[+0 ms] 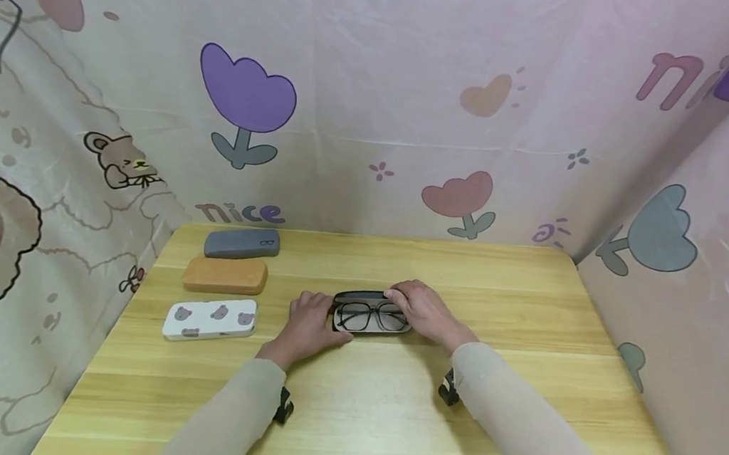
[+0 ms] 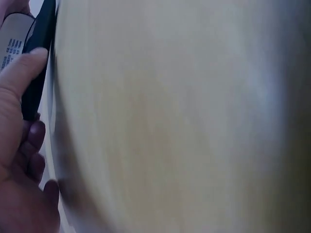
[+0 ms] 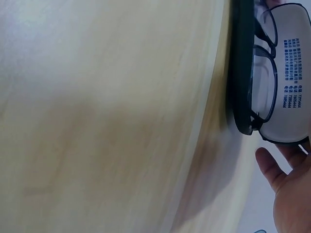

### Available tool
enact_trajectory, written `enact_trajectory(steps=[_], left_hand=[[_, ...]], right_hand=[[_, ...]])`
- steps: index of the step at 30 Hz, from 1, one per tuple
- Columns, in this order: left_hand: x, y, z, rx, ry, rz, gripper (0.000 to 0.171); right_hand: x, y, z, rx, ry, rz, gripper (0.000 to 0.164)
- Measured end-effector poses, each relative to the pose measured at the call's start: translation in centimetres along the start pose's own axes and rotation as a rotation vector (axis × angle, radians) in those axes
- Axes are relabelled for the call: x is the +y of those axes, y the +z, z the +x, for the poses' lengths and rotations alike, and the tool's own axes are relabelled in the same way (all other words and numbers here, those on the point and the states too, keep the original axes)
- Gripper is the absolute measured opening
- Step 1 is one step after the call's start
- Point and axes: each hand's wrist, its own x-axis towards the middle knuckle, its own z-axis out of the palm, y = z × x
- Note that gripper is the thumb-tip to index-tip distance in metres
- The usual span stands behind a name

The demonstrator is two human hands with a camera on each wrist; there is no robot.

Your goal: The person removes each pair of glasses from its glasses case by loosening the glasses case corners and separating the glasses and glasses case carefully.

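A dark glasses case [image 1: 369, 331] lies with its lid [image 1: 362, 295] raised at the back, near the middle of the table. Inside rest black-framed eyeglasses [image 1: 373, 317], seen in the right wrist view as dark rims [image 3: 276, 73] before the pale, printed lid lining [image 3: 291, 63]. My left hand [image 1: 310, 325] grips the case's left end, its thumb on the front wall in the left wrist view. At the right end, my right hand [image 1: 431, 313] holds the lid's right corner. Its fingertips are partly hidden in the right wrist view.
On the left of the wooden table [image 1: 350, 412], three more glasses cases stand in a column: a grey one [image 1: 241, 243], an orange one [image 1: 224, 276] and a white one with bear prints [image 1: 209, 319]. A printed curtain [image 1: 360, 113] borders the back and sides.
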Motion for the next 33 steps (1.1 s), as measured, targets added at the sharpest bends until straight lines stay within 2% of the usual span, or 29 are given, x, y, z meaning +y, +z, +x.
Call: enact_trajectory(steps=[5,9,13,17,24,33], left_hand=[[-0.1,-0.2,-0.1,-0.036,-0.006,-0.075,0.094],[-0.2,-0.2,-0.1,-0.049,-0.008,-0.065,0.092],[-0.3,-0.2,0.1,-0.050,-0.011,-0.022,0.089],[-0.2,-0.2,0.2,-0.047,-0.015,-0.013,0.089],[-0.4,0.0,0.2,-0.040,-0.020,-0.020,0.089],[-0.6,-0.2,0.5,-0.038,-0.027,-0.017,0.092]], right_hand=[[0.1,0.0,-0.2,0.001,0.000,-0.015,0.039],[0.0,0.2,-0.3,0.023,-0.009,-0.025,0.037],[-0.2,0.3,-0.4,0.085,-0.012,-0.057,0.036],[-0.3,0.5,-0.5,0.146,0.022,-0.115,0.035],[-1.1,0.7,-1.0,0.212,0.072,-0.166,0.048],[-2.0,1.6,-3.5,0.411,0.008,-0.211,0.041]])
